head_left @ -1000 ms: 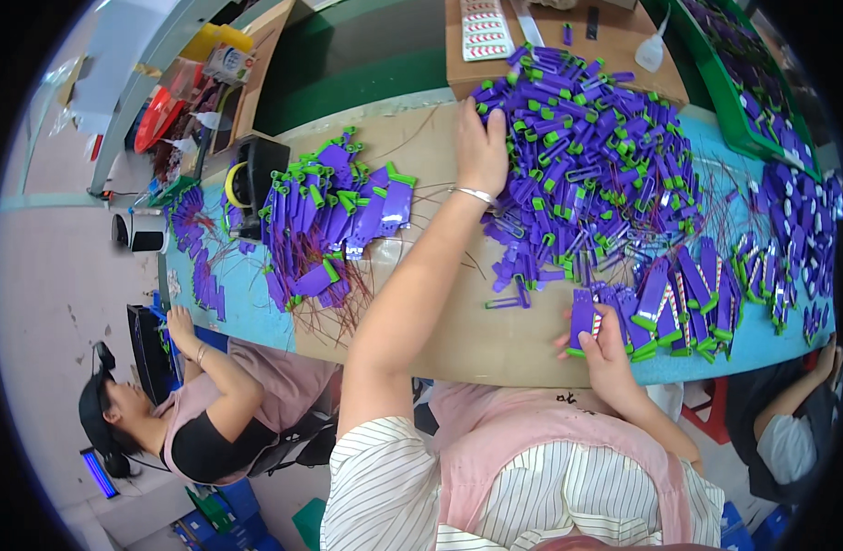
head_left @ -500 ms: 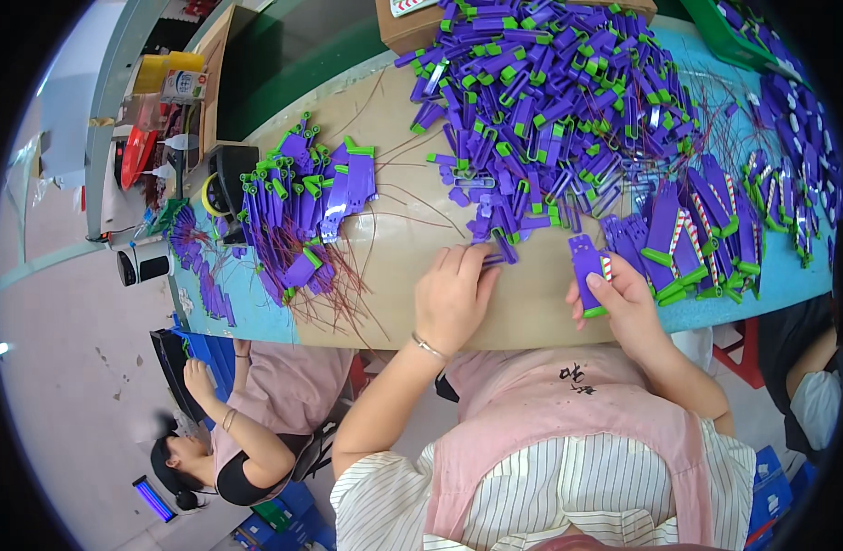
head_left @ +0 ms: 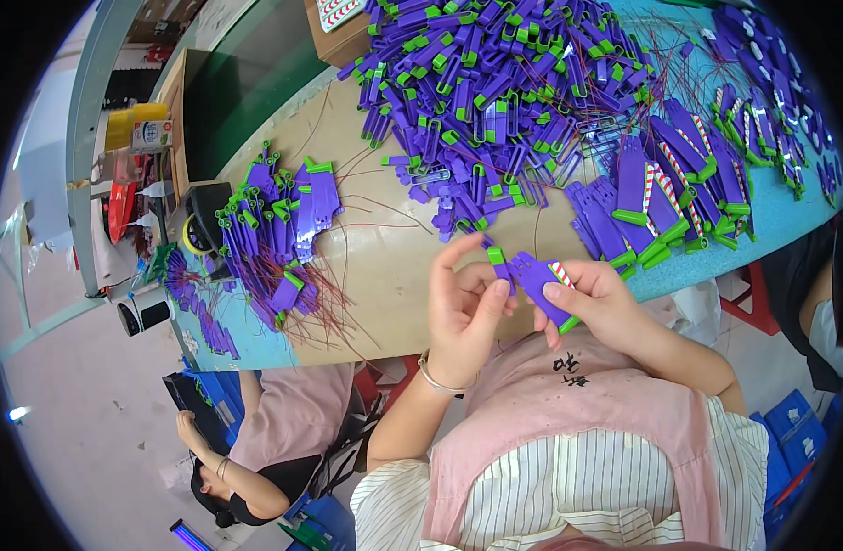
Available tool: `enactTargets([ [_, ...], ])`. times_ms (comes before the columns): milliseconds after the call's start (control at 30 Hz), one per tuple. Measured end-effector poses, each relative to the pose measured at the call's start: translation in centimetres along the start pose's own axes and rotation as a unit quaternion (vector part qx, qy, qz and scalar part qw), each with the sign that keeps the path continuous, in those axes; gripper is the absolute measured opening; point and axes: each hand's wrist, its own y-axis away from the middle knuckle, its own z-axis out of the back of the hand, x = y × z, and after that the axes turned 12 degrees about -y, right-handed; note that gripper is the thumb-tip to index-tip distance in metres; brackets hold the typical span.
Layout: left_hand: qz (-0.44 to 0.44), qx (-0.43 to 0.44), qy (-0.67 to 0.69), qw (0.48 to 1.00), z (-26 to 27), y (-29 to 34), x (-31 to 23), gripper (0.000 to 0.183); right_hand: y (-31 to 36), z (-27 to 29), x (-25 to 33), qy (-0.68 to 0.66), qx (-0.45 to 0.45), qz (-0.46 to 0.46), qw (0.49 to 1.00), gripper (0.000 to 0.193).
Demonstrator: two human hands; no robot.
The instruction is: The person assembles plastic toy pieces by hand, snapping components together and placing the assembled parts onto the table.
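Between the thumb and fingers of my right hand (head_left: pixel 587 298) is a flat purple plastic piece (head_left: pixel 534 286) with a red-and-white striped strip and a green end. My left hand (head_left: pixel 465 298) pinches a small purple clip piece with a green end (head_left: pixel 499 264), index finger raised. The two parts meet or nearly meet above the near table edge; I cannot tell whether they are joined. Just beyond my hands lies the big heap of purple and green clip pieces (head_left: pixel 476 101). Striped purple pieces (head_left: pixel 665 188) lie right of my right hand.
More purple and green parts with thin red wires (head_left: pixel 279 211) lie at the left, beside a black tape dispenser (head_left: pixel 205 230). A cardboard box (head_left: pixel 339 37) stands behind the heap. At the lower left another person (head_left: pixel 256 441) sits by blue bins.
My left hand has picked a small clip piece off the table and brought it toward the right hand. The striped piece has moved left and tilted. The view has shifted.
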Motion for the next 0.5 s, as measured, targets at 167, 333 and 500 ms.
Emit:
enactTargets([
  [167,-0.017,0.005,-0.051,0.999,-0.1,0.6,0.3,0.038,0.3,-0.3,-0.1,-0.005,-0.005,0.022,1.000,0.022],
  [333,-0.037,0.158,-0.197,0.967,1.3,0.1,-1.1,0.027,0.9,-0.1,0.5,0.216,0.019,-0.056,0.975,0.014],
  [500,-0.016,0.103,-0.294,0.950,1.1,0.0,-1.2,0.017,0.0,-2.2,1.9,0.427,0.015,0.148,0.892,0.062],
])
